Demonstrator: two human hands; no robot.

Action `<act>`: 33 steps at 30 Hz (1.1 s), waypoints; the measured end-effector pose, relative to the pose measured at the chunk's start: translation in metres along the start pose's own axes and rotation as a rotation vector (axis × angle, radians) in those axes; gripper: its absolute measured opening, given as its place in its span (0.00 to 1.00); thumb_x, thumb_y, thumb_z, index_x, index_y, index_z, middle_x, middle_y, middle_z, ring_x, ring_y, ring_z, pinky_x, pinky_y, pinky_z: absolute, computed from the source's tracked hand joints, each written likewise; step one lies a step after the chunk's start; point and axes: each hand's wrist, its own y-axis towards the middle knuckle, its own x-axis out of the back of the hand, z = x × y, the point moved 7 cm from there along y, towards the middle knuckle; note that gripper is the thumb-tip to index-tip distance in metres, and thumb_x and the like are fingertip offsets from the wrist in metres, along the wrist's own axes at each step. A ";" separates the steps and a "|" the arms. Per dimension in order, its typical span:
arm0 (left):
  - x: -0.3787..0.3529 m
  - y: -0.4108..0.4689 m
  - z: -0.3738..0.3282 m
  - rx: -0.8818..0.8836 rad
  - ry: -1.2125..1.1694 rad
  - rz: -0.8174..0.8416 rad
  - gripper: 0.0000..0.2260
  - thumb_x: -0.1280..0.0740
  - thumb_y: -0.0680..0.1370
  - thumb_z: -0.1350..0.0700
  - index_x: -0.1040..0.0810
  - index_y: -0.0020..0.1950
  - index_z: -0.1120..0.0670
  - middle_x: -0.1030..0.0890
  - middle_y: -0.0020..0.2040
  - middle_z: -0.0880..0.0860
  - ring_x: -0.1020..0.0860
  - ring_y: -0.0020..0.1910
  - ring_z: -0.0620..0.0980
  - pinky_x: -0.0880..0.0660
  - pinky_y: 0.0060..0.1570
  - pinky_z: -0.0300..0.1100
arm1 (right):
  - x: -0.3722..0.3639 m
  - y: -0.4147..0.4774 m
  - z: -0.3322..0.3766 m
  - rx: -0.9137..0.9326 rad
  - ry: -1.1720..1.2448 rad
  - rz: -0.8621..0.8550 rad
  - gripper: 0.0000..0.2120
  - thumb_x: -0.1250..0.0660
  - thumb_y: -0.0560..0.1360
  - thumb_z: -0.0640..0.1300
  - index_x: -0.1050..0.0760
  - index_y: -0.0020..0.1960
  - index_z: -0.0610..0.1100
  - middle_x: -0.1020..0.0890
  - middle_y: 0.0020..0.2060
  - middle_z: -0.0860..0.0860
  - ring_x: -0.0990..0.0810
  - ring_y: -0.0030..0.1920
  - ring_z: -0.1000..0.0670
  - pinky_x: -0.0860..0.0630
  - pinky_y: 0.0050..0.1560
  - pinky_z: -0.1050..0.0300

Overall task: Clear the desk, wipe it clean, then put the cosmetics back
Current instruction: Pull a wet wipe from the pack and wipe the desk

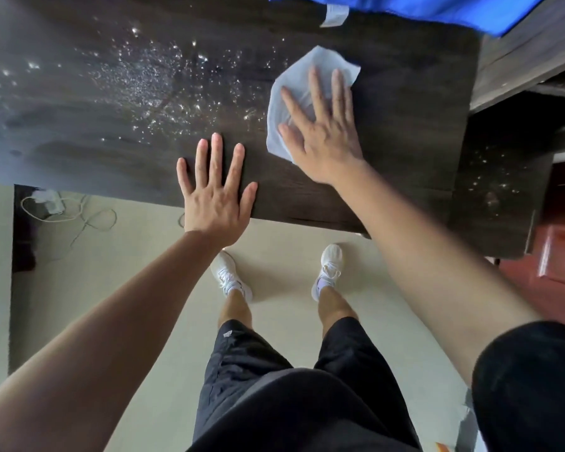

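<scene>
Head cam looks straight down. Far left, the dark wood counter point(79, 141) is speckled with shiny droplets point(150, 79). I'd guess spray, though some of it could just be glare.

Next over, the left hand point(214, 190) lies flat near the front edge, fingers spread, holding nothing. It looks like it's just bracing.

Right of that, the right hand point(323, 132) presses flat on a white wipe point(323, 58), fingers straight and fanned out. The wipe sits on the counter toward the right end, beside the wet patch.

It looks thin, limp and light, so I reckon it'll bunch or slide out if pushed by one corner. A flat palm over the middle seems the way to go.

Top right, a blue cloth point(437, 8) is cut off by the frame, so I can't tell what it is.

A good part of the wipe is hidden under the palm, and no cosmetics show up anywhere.
</scene>
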 end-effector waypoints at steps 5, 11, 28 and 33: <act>0.003 -0.001 0.000 0.000 -0.025 0.050 0.29 0.56 0.83 0.38 0.53 0.81 0.48 0.54 0.82 0.56 0.55 0.80 0.58 0.55 0.75 0.66 | -0.001 -0.030 -0.037 -0.050 -0.045 0.030 0.31 0.59 0.81 0.67 0.55 0.81 0.59 0.57 0.81 0.43 0.60 0.79 0.33 0.58 0.78 0.36; 0.001 0.000 0.000 -0.007 -0.013 0.033 0.32 0.55 0.82 0.34 0.52 0.82 0.48 0.53 0.82 0.56 0.55 0.80 0.58 0.55 0.75 0.66 | 0.027 0.042 -0.053 -0.280 -0.049 0.005 0.35 0.63 0.78 0.68 0.59 0.82 0.55 0.57 0.80 0.38 0.60 0.79 0.32 0.62 0.78 0.36; -0.001 0.001 0.000 -0.027 -0.039 -0.012 0.32 0.54 0.81 0.34 0.50 0.82 0.49 0.51 0.82 0.57 0.53 0.80 0.59 0.54 0.74 0.67 | 0.017 0.040 -0.015 -0.136 -0.012 0.058 0.35 0.59 0.79 0.69 0.60 0.81 0.56 0.61 0.80 0.41 0.62 0.79 0.37 0.60 0.78 0.40; 0.000 0.000 0.002 -0.034 -0.037 -0.022 0.33 0.52 0.81 0.33 0.48 0.81 0.49 0.50 0.82 0.57 0.52 0.80 0.59 0.54 0.74 0.66 | 0.016 0.070 0.029 -0.113 0.005 0.031 0.35 0.60 0.79 0.68 0.58 0.82 0.54 0.59 0.80 0.39 0.61 0.79 0.35 0.60 0.78 0.39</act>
